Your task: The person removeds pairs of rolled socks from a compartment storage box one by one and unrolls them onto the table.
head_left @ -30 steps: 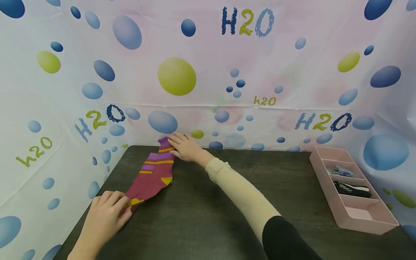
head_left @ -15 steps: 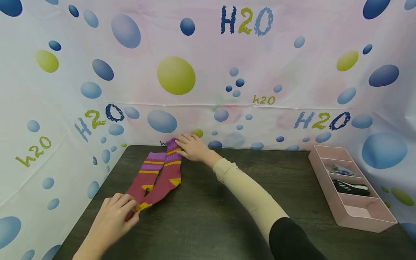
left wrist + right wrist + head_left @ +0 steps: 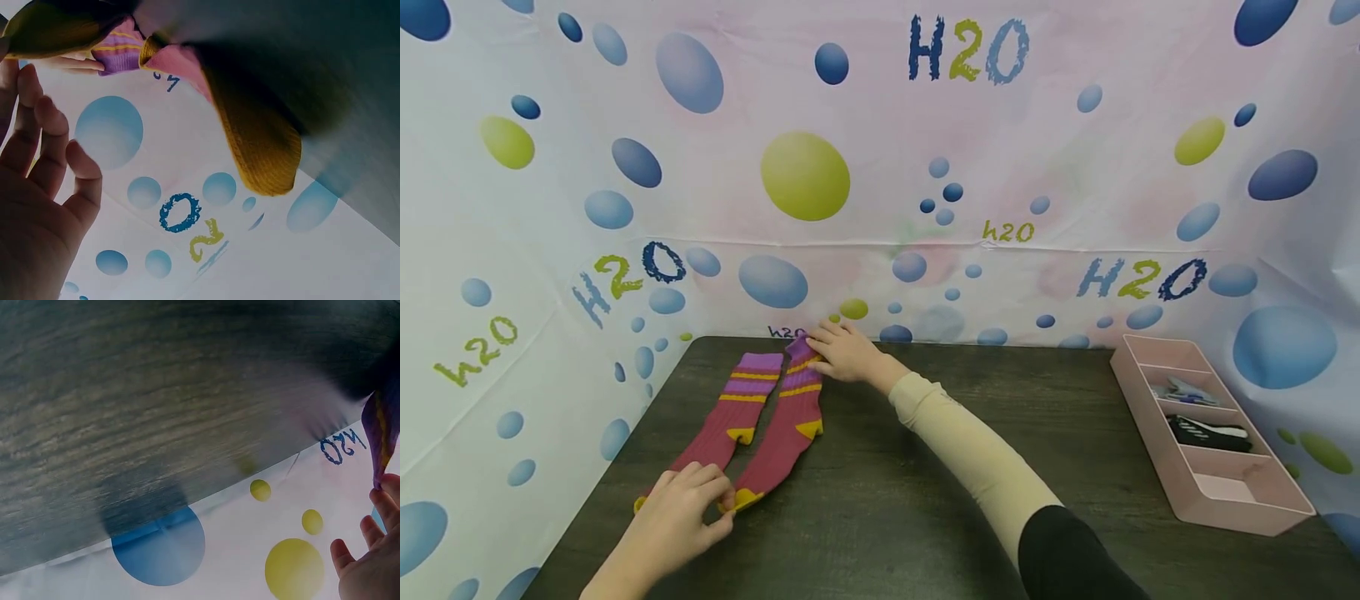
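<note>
Two maroon socks with purple cuffs and yellow stripes, heels and toes lie side by side at the left of the dark table. My left hand (image 3: 681, 517) pinches the yellow toe of the right-hand sock (image 3: 786, 442); in the left wrist view that toe (image 3: 59, 28) is held at the upper left. At the far end my right hand (image 3: 850, 354) pinches the same sock's purple cuff, and the right wrist view shows the cuff (image 3: 381, 434) at the fingertips. The other sock (image 3: 718, 421) lies flat to the left, its toe partly hidden behind my left hand.
A pink organizer box (image 3: 1157, 450) with compartments stands at the right of the table (image 3: 970, 417). Inside are a black striped item (image 3: 1210, 434) and some small greyish things (image 3: 1187, 392). A bubble-printed sheet (image 3: 887, 125) hangs behind and at the sides.
The held sock has moved right and toward me, off the other sock it was overlapping, so a gap now shows between them. Both hands travelled with it.
</note>
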### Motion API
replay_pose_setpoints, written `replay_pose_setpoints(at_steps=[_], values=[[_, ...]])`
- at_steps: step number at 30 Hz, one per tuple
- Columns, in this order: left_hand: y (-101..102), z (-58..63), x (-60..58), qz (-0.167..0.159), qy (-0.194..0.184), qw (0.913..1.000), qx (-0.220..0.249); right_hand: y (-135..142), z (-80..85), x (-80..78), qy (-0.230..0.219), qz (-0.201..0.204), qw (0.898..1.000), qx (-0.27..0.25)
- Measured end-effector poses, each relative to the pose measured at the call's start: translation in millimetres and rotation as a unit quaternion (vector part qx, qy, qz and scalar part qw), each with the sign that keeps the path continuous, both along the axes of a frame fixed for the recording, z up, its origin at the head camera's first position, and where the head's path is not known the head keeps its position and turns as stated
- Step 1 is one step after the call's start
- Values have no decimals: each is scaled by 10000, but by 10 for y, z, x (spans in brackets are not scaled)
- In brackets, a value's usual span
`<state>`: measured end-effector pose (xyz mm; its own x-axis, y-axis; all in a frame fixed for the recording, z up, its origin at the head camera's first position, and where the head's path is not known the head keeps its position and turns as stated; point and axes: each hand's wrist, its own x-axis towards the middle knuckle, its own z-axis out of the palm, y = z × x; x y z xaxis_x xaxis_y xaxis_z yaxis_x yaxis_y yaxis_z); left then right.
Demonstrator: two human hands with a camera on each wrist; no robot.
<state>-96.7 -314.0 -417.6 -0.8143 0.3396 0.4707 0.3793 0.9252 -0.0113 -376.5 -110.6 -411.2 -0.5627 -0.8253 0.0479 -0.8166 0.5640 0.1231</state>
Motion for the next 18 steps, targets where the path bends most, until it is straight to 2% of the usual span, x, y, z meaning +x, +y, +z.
replay_pose_setpoints(at_steps=[8, 13, 18], values=[[57, 12, 10, 514, -845, 9950, 144, -2, -37, 5, -321, -186, 9988, 327], [69, 3, 4, 905, -1278, 9876, 61, 10, -48, 29, -561, -228, 9966, 566], [40, -10, 12, 1067, -1836, 9771, -99, -16, -105, 26, -878, -271, 9933, 705]])
